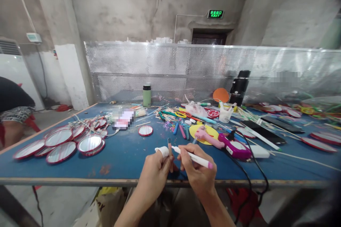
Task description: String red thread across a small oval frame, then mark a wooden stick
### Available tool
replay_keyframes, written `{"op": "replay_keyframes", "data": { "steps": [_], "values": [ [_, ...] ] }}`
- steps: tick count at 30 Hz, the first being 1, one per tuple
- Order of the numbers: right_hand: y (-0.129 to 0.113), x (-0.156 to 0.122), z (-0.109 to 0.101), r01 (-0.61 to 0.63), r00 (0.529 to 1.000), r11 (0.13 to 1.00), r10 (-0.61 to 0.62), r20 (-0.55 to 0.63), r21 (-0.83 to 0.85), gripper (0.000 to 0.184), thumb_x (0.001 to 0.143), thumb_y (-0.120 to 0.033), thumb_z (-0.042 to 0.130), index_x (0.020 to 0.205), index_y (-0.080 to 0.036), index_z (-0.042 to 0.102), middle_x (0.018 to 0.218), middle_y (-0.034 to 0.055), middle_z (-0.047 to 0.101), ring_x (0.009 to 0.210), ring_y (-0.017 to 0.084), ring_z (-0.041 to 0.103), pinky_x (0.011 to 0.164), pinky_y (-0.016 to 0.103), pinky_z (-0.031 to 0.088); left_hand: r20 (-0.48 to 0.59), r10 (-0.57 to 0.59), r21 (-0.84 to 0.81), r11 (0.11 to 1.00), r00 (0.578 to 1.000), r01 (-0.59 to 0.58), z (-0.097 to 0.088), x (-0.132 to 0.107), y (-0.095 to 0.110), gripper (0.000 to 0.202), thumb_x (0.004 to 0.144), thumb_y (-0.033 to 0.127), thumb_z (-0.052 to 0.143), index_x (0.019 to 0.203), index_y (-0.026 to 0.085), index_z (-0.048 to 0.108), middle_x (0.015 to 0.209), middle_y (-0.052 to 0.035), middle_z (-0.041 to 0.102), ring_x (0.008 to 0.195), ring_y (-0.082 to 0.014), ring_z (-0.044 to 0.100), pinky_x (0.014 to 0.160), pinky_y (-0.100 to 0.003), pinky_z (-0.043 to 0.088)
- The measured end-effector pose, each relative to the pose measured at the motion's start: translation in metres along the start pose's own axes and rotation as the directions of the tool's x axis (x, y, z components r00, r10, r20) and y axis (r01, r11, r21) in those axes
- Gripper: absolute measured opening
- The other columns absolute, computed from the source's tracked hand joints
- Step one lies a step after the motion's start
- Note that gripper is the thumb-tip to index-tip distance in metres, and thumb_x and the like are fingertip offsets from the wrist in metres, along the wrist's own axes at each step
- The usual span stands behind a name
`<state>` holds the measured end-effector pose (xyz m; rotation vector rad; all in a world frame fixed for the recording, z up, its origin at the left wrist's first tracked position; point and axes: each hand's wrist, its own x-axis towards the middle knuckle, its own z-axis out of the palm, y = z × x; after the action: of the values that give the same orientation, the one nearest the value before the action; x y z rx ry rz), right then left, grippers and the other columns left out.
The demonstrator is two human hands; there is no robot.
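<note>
My left hand [156,172] is closed on a small flat wooden stick [169,146], which stands upright and has a dark patch near its top. A white covering [163,151] wraps the thumb of that hand. In my right hand [201,175], pinched like a pen, is a white marker [197,158] with a pink end. Its tip points left and meets or nearly meets the stick; I cannot tell which. Just beyond the hands lies a small round red-rimmed mirror [145,131] on the blue table [122,159].
Round mirrors [61,151] are piled at left near a phone [124,119]. A purple-and-pink tool [237,147] with a black cord rests on a yellow disc [213,132] at right. Behind are loose markers, sticks, a green bottle [146,95] and a black thermos [239,88]. A person [13,103] sits at far left.
</note>
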<state>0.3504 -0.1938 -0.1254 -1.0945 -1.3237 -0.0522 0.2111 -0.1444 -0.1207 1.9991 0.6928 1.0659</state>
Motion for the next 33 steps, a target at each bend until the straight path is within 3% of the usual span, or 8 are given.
{"op": "replay_keyframes", "data": {
  "steps": [11,18,28,33],
  "values": [
    [-0.0097,0.0049,0.0010,0.055,0.997,0.998,-0.053,0.056,-0.023,0.017,0.095,-0.024,0.056,0.088,-0.022,0.072,0.068,-0.0007,0.068,0.044,0.009,0.058,0.042,0.019,0.046,0.004,0.010,-0.012,1.000,1.000,-0.010,-0.0001,0.0005,0.0021,0.031,0.098,0.029,0.047,0.068,0.021,0.053,0.064,-0.0010,0.065,0.060,-0.0150,0.060,0.059,-0.022,0.039],
    [-0.0022,-0.0002,0.0005,0.058,0.998,0.998,-0.059,-0.029,-0.038,0.014,0.094,-0.023,0.059,0.087,-0.021,0.071,0.068,-0.0003,0.068,0.046,0.010,0.059,0.042,0.019,0.046,0.012,-0.017,-0.015,1.000,1.000,0.017,-0.0005,-0.0007,0.0002,0.032,0.098,0.030,0.047,0.068,0.020,0.056,0.065,-0.0028,0.069,0.062,-0.0163,0.064,0.061,-0.022,0.041],
    [-0.0077,0.0047,0.0005,0.121,0.992,0.991,-0.119,0.037,-0.056,0.015,0.095,-0.021,0.056,0.089,-0.022,0.071,0.068,-0.0023,0.068,0.044,0.008,0.058,0.041,0.017,0.045,-0.002,-0.004,-0.008,1.000,1.000,0.004,0.0006,0.0009,-0.0002,0.032,0.098,0.030,0.046,0.068,0.020,0.054,0.064,-0.0016,0.065,0.060,-0.0155,0.060,0.059,-0.023,0.039],
    [-0.0037,0.0019,0.0009,0.097,0.995,0.993,-0.098,-0.020,-0.068,0.013,0.094,-0.021,0.058,0.089,-0.021,0.070,0.068,-0.0021,0.068,0.046,0.009,0.060,0.042,0.018,0.046,0.006,-0.026,-0.031,0.999,1.000,0.026,-0.0002,-0.0001,0.0016,0.033,0.097,0.031,0.047,0.068,0.020,0.055,0.064,-0.0030,0.068,0.061,-0.0160,0.062,0.060,-0.023,0.041]
  ]
}}
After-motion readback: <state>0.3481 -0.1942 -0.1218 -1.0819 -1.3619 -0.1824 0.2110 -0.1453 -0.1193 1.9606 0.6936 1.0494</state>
